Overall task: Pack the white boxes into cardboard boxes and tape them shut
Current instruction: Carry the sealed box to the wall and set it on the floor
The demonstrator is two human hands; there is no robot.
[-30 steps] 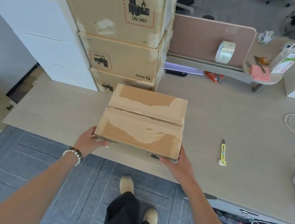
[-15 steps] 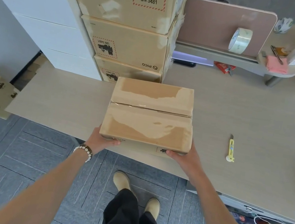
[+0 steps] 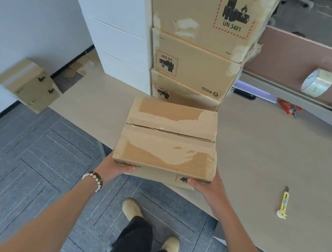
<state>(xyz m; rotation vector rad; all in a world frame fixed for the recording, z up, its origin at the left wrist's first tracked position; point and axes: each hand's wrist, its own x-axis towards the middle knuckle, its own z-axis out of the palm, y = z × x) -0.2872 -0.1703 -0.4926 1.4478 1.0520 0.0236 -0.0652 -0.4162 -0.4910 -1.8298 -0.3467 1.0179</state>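
Nearest the camera, the left hand [image 3: 117, 167], with a beaded bracelet at the wrist, and the right hand [image 3: 205, 186] each grip a lower front corner of the sealed brown cardboard box [image 3: 169, 141], thumbs on its front face; the other fingers are hidden underneath, so I cannot tell how they curl. The box is shut, a strip of clear tape running along its centre seam, and its front edge overhangs the near rim of the pale wooden desk [image 3: 265, 155].

Directly behind the box stands a stack of three brown cardboard cartons [image 3: 198, 43] with battery hazard labels, and left of that stack a pile of plain white boxes [image 3: 118, 36]. To the box's right lies a yellow utility knife [image 3: 284, 203]; farther back right, a roll of clear packing tape [image 3: 317, 83] leans against a pink desk divider [image 3: 303, 61].

This looks like carrying the finished box towards the stack. Keep it level, support it from beneath, and lift it fully before setting it squarely on top.
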